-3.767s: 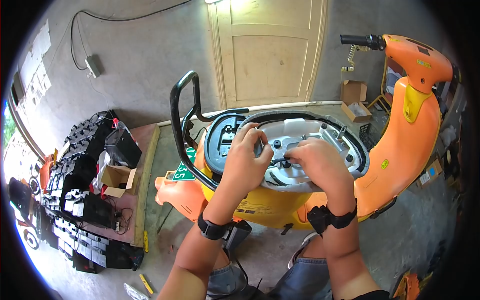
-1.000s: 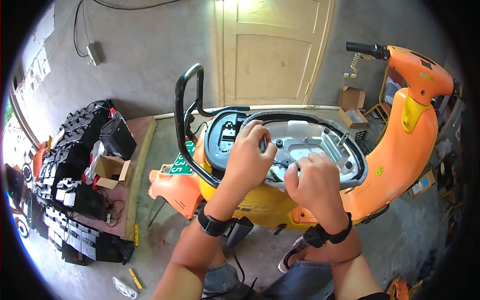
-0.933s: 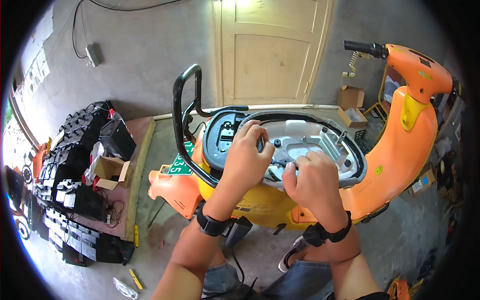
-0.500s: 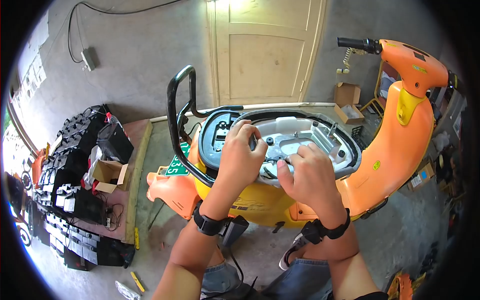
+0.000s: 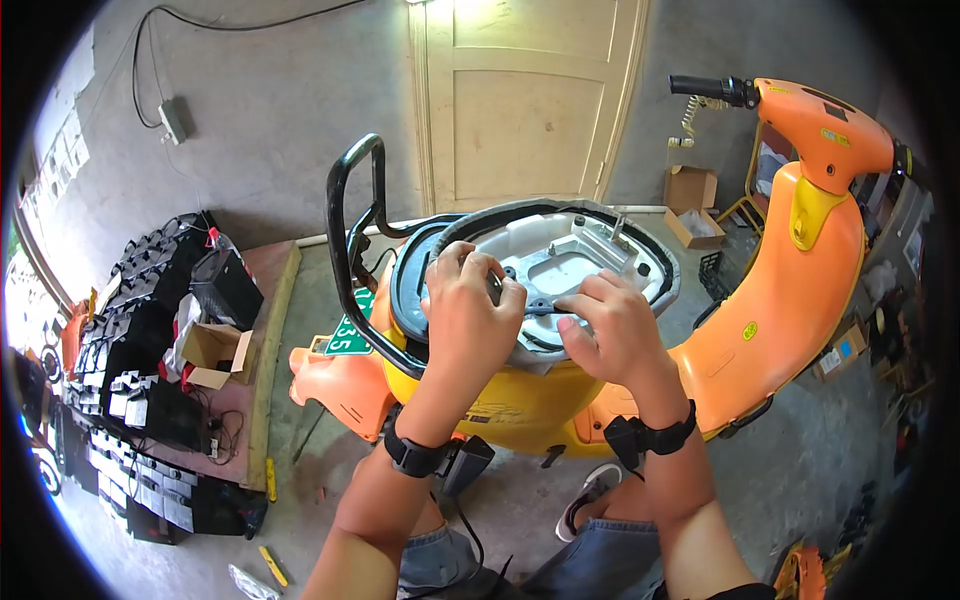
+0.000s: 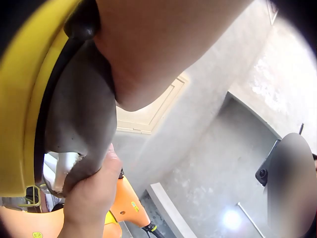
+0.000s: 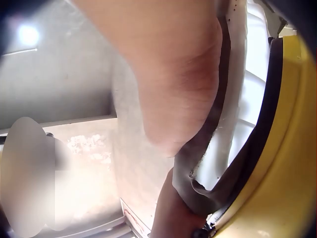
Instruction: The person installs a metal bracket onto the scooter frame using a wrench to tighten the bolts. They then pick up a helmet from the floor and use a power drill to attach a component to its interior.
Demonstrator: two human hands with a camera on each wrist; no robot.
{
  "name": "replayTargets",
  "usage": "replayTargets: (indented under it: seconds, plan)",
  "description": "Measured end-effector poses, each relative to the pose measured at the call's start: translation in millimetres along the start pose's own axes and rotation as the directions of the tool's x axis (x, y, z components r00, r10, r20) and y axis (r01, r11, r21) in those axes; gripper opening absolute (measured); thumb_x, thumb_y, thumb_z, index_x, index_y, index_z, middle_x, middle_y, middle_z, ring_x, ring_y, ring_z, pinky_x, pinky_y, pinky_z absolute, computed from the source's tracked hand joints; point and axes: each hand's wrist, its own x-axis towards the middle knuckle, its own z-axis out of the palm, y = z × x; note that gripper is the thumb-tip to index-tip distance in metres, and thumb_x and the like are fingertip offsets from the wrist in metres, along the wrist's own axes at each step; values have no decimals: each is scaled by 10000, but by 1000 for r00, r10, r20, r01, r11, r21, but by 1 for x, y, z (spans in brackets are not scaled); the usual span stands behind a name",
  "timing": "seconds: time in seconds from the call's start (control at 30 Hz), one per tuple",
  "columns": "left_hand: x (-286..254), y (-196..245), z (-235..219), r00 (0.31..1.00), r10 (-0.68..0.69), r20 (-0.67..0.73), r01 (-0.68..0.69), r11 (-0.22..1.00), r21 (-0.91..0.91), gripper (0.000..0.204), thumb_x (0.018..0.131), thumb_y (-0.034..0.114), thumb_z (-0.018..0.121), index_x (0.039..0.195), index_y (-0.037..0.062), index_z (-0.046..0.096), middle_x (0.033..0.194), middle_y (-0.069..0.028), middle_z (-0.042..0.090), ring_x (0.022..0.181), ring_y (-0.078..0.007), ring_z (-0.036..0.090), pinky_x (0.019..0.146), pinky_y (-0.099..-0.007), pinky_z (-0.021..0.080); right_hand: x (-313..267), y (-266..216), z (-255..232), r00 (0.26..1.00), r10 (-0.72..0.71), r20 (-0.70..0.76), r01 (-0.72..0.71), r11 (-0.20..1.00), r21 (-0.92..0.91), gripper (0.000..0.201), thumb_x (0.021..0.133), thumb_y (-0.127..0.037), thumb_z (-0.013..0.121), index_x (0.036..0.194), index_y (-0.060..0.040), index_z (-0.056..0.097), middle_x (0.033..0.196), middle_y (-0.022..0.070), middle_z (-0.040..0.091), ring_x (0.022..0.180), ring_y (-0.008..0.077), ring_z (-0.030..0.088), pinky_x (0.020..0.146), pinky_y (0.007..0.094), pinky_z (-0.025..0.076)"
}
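An orange and yellow scooter [image 5: 800, 290] stands in front of me. Its seat [image 5: 560, 250] lies upside down on the body, showing a pale plastic base with a black rim. My left hand [image 5: 465, 315] curls over the near left edge of the seat. My right hand [image 5: 610, 335] grips the near edge beside it, fingertips on a black strip. In the left wrist view my left hand [image 6: 163, 49] lies against the grey seat cover [image 6: 84, 124]. The right wrist view shows my right hand [image 7: 168, 64] on the torn grey cover edge [image 7: 198, 163].
A black grab rail [image 5: 345, 220] rises at the scooter's rear, above a green plate [image 5: 345, 335]. Black batteries [image 5: 150, 330] and a cardboard box [image 5: 215, 355] lie on a board at left. A door [image 5: 520, 100] and more boxes [image 5: 690, 190] stand behind.
The seat has tipped up and shifted left, its underside now facing me more. Both hands moved up and left with it, keeping their hold on the near edge.
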Motion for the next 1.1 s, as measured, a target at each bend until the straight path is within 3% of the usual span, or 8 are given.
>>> replayTargets:
  seconds: [0.1,0.23,0.27,0.3,0.43,0.7,0.87,1.1]
  plan:
    - [1,-2,1,999,-31,30,30,999,33,219,880,197,666,987,6,649,1284,-219,592,1219,-415,535,1027,-484,431,2,-9,-4,994,94,50,-91,994,-62,322,906,-314,634,896,-16,754,833,128,654,884,329,624,790,448,513]
    - [0,-4,3,998,-38,40,36,998,53,227,885,216,668,1014,30,650,1310,-205,574,1243,-400,521,1002,-509,431,2,-22,-4,972,197,127,-185,977,-101,562,1028,-472,487,960,20,752,973,179,668,1003,359,608,913,469,469]
    - [0,-4,3,998,-44,52,42,998,37,231,881,227,676,1026,48,656,1320,-192,563,1257,-391,510,982,-532,428,7,-28,-11,933,245,262,-216,967,-135,542,1067,-420,428,1019,20,742,1083,194,676,1061,379,597,1005,492,419]
    - [0,-5,4,998,-44,51,42,998,39,231,881,227,676,1026,48,656,1320,-192,563,1257,-391,510,982,-532,428,9,-28,-9,934,244,262,-215,967,-133,542,1067,-420,428,1019,20,742,1083,194,676,1061,379,597,1005,492,419]
    - [-1,-6,1,997,-47,64,45,999,28,244,889,246,663,1033,50,655,1348,-199,550,1267,-395,510,985,-536,425,10,-30,2,941,290,173,-244,938,-245,668,1012,-546,464,968,53,756,1045,219,655,1099,372,568,990,475,423]
    - [-1,-4,1,998,-31,59,28,998,52,239,877,240,668,1022,50,664,1338,-192,568,1255,-381,530,968,-526,440,14,-24,6,941,297,163,-264,944,-197,398,884,-318,602,852,49,751,944,197,666,1014,356,594,912,460,485]
    - [0,-5,2,999,9,50,-11,999,44,223,857,222,693,988,44,666,1300,-164,595,1213,-372,555,942,-500,452,6,-27,18,975,207,-83,-219,959,-181,304,785,-228,614,632,22,697,675,187,623,733,362,624,696,465,523]
    - [1,-3,1,996,-5,88,6,1000,-6,207,882,175,660,978,-7,638,1277,-213,605,1185,-407,574,1021,-444,458,4,-29,16,958,280,-57,-285,943,-172,279,767,-200,603,630,23,701,665,180,621,725,349,618,701,460,522]
